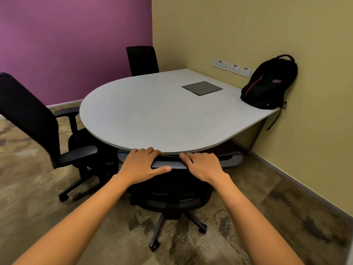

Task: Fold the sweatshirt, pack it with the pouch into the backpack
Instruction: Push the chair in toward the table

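Black with a red stripe, the backpack [269,83] sits upright on the far right corner of the grey table [152,111], leaning against the yellow wall [248,35]. Nearer in, left hand [141,165] and right hand [203,166], side by side, both grip the top of the office chair [170,188] at the table's near edge.

Bare left hand [142,165], bare right hand [203,166], bare forearms [86,213]; short thumbnail [168,168]
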The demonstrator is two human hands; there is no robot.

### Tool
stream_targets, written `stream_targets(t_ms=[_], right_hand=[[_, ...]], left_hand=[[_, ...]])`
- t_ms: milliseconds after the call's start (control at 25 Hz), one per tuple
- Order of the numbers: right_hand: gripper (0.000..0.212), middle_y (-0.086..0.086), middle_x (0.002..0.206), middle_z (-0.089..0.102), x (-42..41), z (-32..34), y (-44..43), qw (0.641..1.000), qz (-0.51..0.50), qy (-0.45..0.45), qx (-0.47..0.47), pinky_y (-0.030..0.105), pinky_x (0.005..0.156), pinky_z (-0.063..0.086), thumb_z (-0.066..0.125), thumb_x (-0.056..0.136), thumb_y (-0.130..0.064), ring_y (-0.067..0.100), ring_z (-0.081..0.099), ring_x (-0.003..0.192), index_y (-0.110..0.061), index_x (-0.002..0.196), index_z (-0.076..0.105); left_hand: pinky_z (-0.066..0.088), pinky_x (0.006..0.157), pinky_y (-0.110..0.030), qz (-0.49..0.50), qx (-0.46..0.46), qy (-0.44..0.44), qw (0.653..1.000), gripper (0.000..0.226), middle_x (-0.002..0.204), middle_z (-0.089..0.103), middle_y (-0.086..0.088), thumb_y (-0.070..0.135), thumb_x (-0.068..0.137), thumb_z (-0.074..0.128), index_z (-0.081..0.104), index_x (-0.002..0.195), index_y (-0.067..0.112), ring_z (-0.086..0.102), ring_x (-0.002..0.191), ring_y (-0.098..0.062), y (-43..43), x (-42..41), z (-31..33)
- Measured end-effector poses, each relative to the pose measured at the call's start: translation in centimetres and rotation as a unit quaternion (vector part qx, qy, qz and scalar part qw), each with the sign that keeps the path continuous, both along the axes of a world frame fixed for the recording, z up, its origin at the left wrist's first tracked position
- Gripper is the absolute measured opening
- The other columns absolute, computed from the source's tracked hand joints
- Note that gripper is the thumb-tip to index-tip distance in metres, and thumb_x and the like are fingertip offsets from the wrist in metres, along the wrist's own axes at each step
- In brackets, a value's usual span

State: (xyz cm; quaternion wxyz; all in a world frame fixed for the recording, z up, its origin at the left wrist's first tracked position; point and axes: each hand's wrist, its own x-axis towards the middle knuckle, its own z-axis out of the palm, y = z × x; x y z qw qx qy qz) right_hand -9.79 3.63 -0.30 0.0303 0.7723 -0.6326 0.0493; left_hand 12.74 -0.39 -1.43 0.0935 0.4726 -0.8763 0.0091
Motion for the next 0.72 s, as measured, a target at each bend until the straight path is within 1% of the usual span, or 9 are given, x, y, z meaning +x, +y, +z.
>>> stream_targets(t_ms=[120, 240, 320, 400, 480, 520, 560, 640, 720], right_hand=[[0.052, -0.003, 0.074, 0.060, -0.1, 0.5, 1.6, 0.998, 0.001, -0.044, 0.034, 0.034, 0.061, 0.034, 0.010, 0.095, -0.064, 0.023, 0.058, 0.078, -0.031, 0.087, 0.050], [0.061, -0.005, 0.063, 0.053, 0.3, 1.5, 2.5, 0.997, 0.016, -0.051, 0.060, 0.033, 0.058, 0.036, 0.012, 0.091, -0.070, 0.019, 0.052, 0.066, -0.029, 0.082, 0.057], [0.064, -0.006, 0.065, 0.052, 1.1, 1.5, 3.1, 0.997, 0.035, -0.061, 0.038, 0.032, 0.059, 0.035, 0.012, 0.090, -0.071, 0.019, 0.053, 0.068, -0.027, 0.079, 0.057], [0.069, -0.008, 0.085, 0.056, 2.0, 0.6, 4.6, 0.995, 0.046, -0.081, 0.035, 0.037, 0.072, 0.040, 0.009, 0.087, -0.076, 0.023, 0.057, 0.087, -0.030, 0.097, 0.059], [0.078, -0.006, 0.110, 0.057, 2.4, -0.2, 6.6, 0.993, 0.042, -0.090, 0.066, 0.049, 0.088, 0.040, 0.004, 0.080, -0.082, 0.025, 0.055, 0.103, -0.036, 0.123, 0.051], [0.080, -0.005, 0.111, 0.058, 2.5, -0.4, 7.5, 0.992, 0.041, -0.092, 0.079, 0.051, 0.090, 0.039, 0.002, 0.079, -0.084, 0.025, 0.056, 0.102, -0.038, 0.127, 0.046], [0.079, -0.005, 0.104, 0.061, 2.6, -0.6, 8.4, 0.991, 0.043, -0.094, 0.083, 0.050, 0.089, 0.040, 0.000, 0.078, -0.083, 0.025, 0.058, 0.098, -0.039, 0.127, 0.044], [0.077, -0.004, 0.087, 0.061, 2.8, -0.6, 9.8, 0.992, 0.050, -0.094, 0.072, 0.044, 0.082, 0.044, -0.002, 0.079, -0.080, 0.024, 0.059, 0.088, -0.038, 0.126, 0.043], [0.075, -0.003, 0.079, 0.059, 2.9, -0.7, 10.8, 0.992, 0.053, -0.095, 0.066, 0.038, 0.073, 0.045, 0.000, 0.082, -0.077, 0.023, 0.059, 0.081, -0.036, 0.130, 0.041]], left_hand=[[0.034, 0.092, -0.029, -0.016, 0.006, -0.007, 1.000, 0.080, 0.124, 0.054, 0.013, 0.088, 0.074, 0.017, 0.047, 0.129, 0.037, 0.051, 0.111, -0.011, 1.4, 0.6, 0.2], [0.034, 0.092, -0.027, -0.026, 0.016, -0.017, 0.999, 0.080, 0.128, 0.051, 0.013, 0.088, 0.075, 0.018, 0.043, 0.132, 0.038, 0.048, 0.112, -0.010, 2.8, 2.0, 0.2], [0.033, 0.099, -0.030, -0.035, 0.030, -0.021, 0.999, 0.081, 0.134, 0.047, 0.014, 0.089, 0.074, 0.019, 0.041, 0.133, 0.039, 0.045, 0.122, -0.011, 3.7, 3.1, 0.4], [0.026, 0.110, -0.036, -0.038, 0.040, -0.025, 0.998, 0.084, 0.142, 0.043, 0.017, 0.091, 0.072, 0.019, 0.039, 0.135, 0.039, 0.037, 0.134, -0.011, 4.8, 4.1, 0.3], [0.030, 0.106, -0.035, -0.040, 0.033, -0.024, 0.998, 0.084, 0.134, 0.051, 0.018, 0.090, 0.072, 0.020, 0.042, 0.134, 0.038, 0.047, 0.125, -0.009, 6.0, 5.0, 0.2], [0.034, 0.099, -0.032, -0.043, 0.022, -0.023, 0.999, 0.083, 0.127, 0.057, 0.018, 0.090, 0.073, 0.022, 0.046, 0.132, 0.037, 0.053, 0.116, -0.008, 6.6, 5.3, 0.2], [0.038, 0.093, -0.031, -0.047, 0.006, -0.022, 0.999, 0.083, 0.120, 0.061, 0.017, 0.089, 0.073, 0.022, 0.050, 0.129, 0.036, 0.058, 0.108, -0.008, 7.1, 5.5, 0.1], [0.043, 0.085, -0.031, -0.058, -0.037, -0.012, 0.998, 0.082, 0.111, 0.066, 0.015, 0.088, 0.074, 0.024, 0.058, 0.123, 0.032, 0.063, 0.097, -0.010, 7.9, 5.9, -0.1], [0.046, 0.081, -0.032, -0.066, -0.068, -0.003, 0.995, 0.080, 0.105, 0.068, 0.014, 0.087, 0.074, 0.027, 0.062, 0.117, 0.030, 0.065, 0.092, -0.011, 8.8, 6.0, -0.4]])
